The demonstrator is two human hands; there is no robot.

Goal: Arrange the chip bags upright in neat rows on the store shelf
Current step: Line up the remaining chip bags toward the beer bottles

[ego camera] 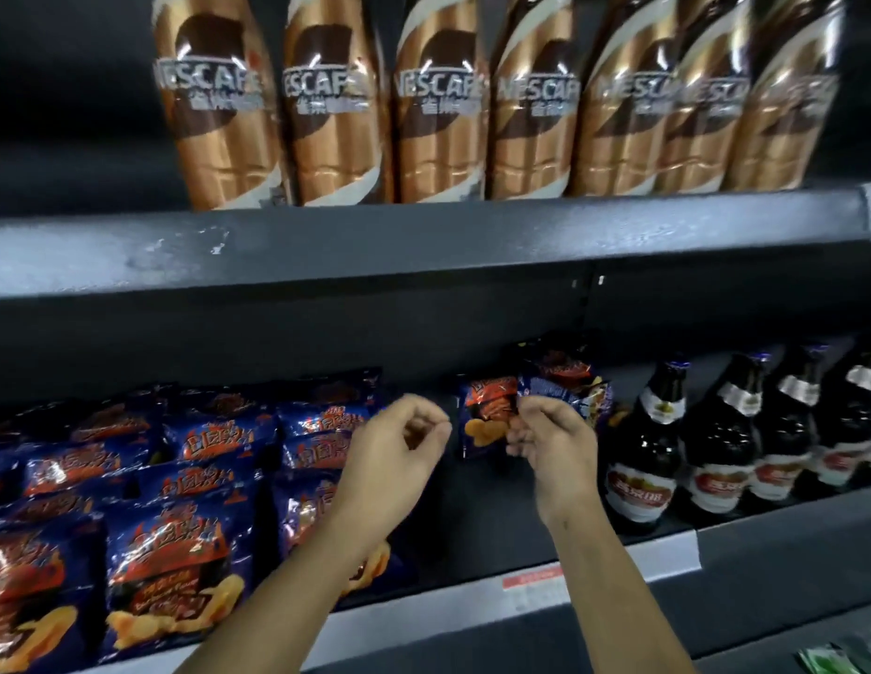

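Dark blue chip bags with orange print point(175, 566) stand in rows on the left of the lower shelf point(472, 527). One upright chip bag point(487, 411) stands at the back of a gap, with another bag point(564, 381) right beside it. My right hand point(552, 449) pinches the right side of the upright bag's front. My left hand point(399, 454) hovers just left of that bag, fingers curled and apart, holding nothing. Its forearm covers part of the front-row bags.
Dark glass bottles with red labels point(642, 459) stand to the right of the gap. Tall copper Nescafe bottles point(438, 99) line the upper shelf point(423, 240). A white and red price strip point(530, 586) runs along the lower shelf edge.
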